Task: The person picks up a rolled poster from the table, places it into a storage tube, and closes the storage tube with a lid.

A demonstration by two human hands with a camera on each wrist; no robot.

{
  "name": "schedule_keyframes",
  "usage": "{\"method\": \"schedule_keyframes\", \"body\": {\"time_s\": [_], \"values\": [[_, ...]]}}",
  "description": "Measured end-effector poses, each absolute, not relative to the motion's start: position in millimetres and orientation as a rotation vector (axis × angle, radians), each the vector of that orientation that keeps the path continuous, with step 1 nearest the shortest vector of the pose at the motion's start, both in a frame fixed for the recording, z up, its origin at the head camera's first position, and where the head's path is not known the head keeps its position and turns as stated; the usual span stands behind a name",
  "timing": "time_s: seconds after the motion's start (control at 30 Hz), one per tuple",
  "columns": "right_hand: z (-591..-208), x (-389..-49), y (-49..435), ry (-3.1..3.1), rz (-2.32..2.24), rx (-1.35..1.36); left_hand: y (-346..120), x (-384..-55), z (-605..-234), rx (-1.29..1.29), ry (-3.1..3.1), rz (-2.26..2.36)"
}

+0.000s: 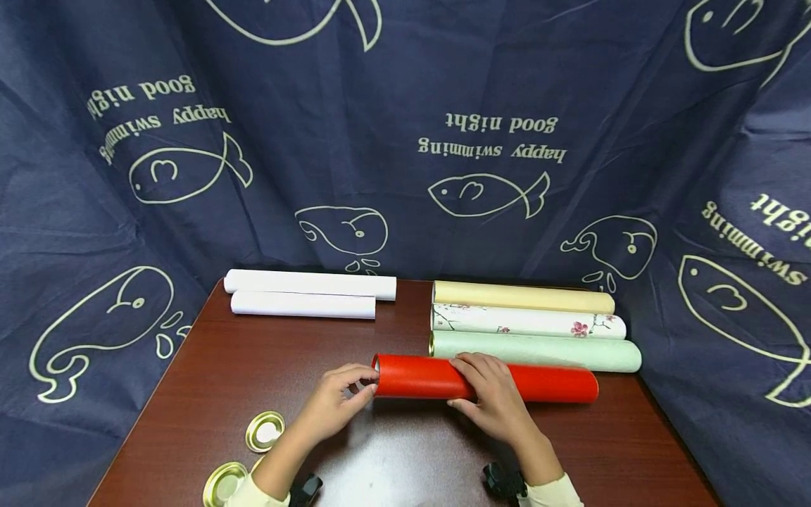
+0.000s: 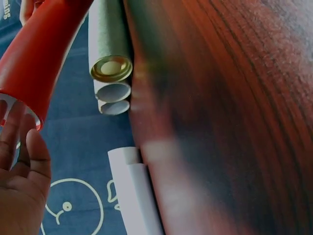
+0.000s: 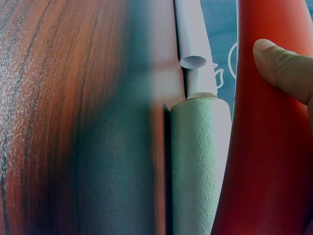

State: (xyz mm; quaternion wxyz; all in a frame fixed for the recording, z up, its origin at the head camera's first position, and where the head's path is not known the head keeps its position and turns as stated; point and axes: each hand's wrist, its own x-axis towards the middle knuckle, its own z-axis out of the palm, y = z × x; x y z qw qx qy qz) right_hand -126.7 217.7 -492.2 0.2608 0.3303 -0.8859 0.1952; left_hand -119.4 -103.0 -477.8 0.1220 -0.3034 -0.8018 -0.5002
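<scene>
A red cardboard tube (image 1: 412, 377) lies crosswise before me, its left end uncapped with a white inner wall. My right hand (image 1: 491, 394) grips it near the middle, fingers over the far side and thumb on the near side; the thumb (image 3: 281, 66) shows against the red surface. At the open end, my left hand (image 1: 336, 401) has its fingertips and thumb at the rim. In the left wrist view, fingers of the left hand (image 2: 24, 166) reach into the tube's mouth (image 2: 34, 117). The tips inside are partly hidden.
Behind the red tube lie a pale green tube (image 1: 532, 351), a floral white tube (image 1: 526, 322) and a yellow tube (image 1: 519, 296). Two white paper rolls (image 1: 304, 304) are at the back left. Gold metal lids (image 1: 265, 431) sit front left, and a blue curtain (image 1: 380, 141) hangs behind.
</scene>
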Motion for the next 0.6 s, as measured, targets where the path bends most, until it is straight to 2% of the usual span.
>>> {"method": "schedule_keyframes", "body": {"time_s": [0.2,0.6], "values": [[-491.9,-127.2,218.1,-2.403,0.529,0.897,-120.0,-117.6,-481.7,-0.851,-2.350,-1.421],[-493.4,-128.9,217.5,-2.387,0.527,0.899,-188.0,-107.0,-487.6,-0.675,-2.634,-1.144]]}}
